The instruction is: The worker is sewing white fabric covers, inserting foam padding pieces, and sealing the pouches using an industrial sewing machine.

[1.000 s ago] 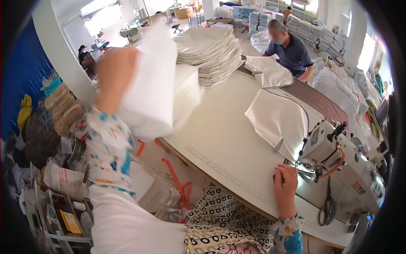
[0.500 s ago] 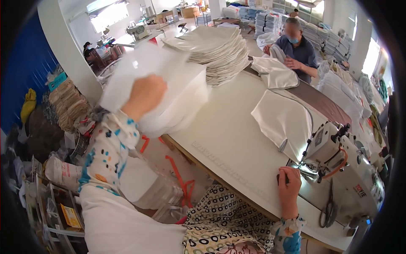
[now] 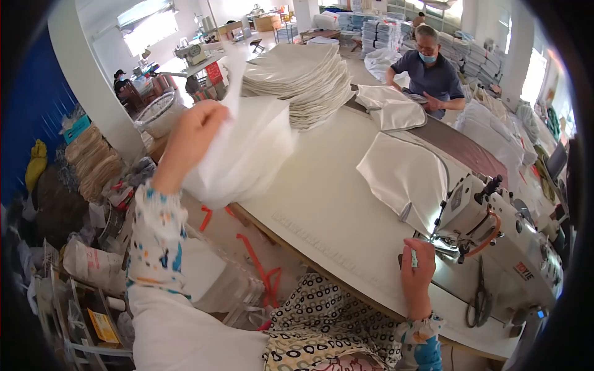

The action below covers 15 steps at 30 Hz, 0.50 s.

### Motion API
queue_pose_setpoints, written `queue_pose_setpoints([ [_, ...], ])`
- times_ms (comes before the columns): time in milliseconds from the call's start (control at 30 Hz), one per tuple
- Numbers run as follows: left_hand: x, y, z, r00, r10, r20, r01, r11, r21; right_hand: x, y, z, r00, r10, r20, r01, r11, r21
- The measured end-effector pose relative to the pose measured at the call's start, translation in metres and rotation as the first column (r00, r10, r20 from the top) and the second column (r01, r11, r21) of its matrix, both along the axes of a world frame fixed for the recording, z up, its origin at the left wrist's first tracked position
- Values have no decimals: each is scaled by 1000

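Observation:
My left hand (image 3: 193,142) is raised at the left end of the table, its fingers pinched on a thin white sheet (image 3: 234,80) that stands up blurred from the hand. Beneath it lies a pile of white sheets (image 3: 250,154) at the table's edge. My right hand (image 3: 419,272) rests closed near the sewing machine's needle area; a small dark object pokes out beside its fingers, too hidden to name. A shiny white fabric piece with grey edging (image 3: 405,173) runs across the table to the lit sewing machine (image 3: 473,207).
Black scissors (image 3: 479,300) lie right of my right hand. A tall stack of white pieces (image 3: 303,83) stands at the table's far end. Another edged white piece (image 3: 393,108) lies near a masked co-worker (image 3: 427,71). Red ribbons (image 3: 260,266) hang below the table's left edge (image 3: 278,238).
My left hand has shifted slightly left and down, and the sheet now stands upright instead of spread flat. The co-worker's hands have lowered. My right hand stays near the machine.

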<state>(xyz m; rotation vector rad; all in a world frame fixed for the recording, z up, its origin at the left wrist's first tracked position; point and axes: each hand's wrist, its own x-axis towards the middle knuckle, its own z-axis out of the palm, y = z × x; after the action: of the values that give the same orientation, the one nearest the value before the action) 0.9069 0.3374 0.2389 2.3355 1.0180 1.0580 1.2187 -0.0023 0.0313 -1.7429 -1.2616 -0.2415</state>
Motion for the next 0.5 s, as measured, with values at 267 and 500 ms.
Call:
queue_pose_setpoints([
  [267,124,-136,-125,648,-661,-378,607,748,-269,-55,28,53,983,183,15,-183,983,30],
  [500,217,91,-56,934,355,-24,-207,597,775,-63,-17,-7,980,76,186,7,912,-409],
])
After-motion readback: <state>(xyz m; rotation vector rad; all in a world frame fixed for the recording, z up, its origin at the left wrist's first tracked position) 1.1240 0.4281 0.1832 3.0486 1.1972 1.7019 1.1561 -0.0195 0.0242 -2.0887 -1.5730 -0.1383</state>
